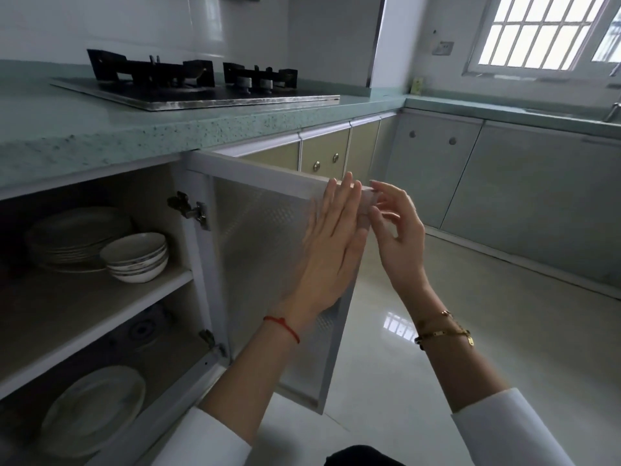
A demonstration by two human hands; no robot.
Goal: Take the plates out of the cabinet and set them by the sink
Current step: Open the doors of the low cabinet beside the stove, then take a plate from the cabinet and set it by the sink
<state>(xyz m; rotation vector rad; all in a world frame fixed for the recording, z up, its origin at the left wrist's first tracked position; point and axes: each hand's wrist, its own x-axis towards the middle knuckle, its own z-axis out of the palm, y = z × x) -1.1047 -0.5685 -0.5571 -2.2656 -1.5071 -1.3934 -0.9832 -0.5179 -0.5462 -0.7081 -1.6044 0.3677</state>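
The cabinet door (255,230) under the counter stands swung open. My left hand (331,243) lies flat with straight fingers against the door's inner face near its free edge. My right hand (393,227) hovers at that edge's top corner, fingers loosely curled, holding nothing. Inside the cabinet, a stack of plates (67,237) sits on the upper shelf (84,307) with several stacked bowls (136,257) beside it. Another plate (94,408) leans on the bottom shelf. The sink (571,112) is at the far right on the other counter run.
A gas hob (198,85) sits on the green counter (100,129) above the cabinet. Shut cabinet doors (433,169) line the corner and the right wall. A glossy white floor (437,331) spreads between the two counter runs. A window (537,31) is above the sink.
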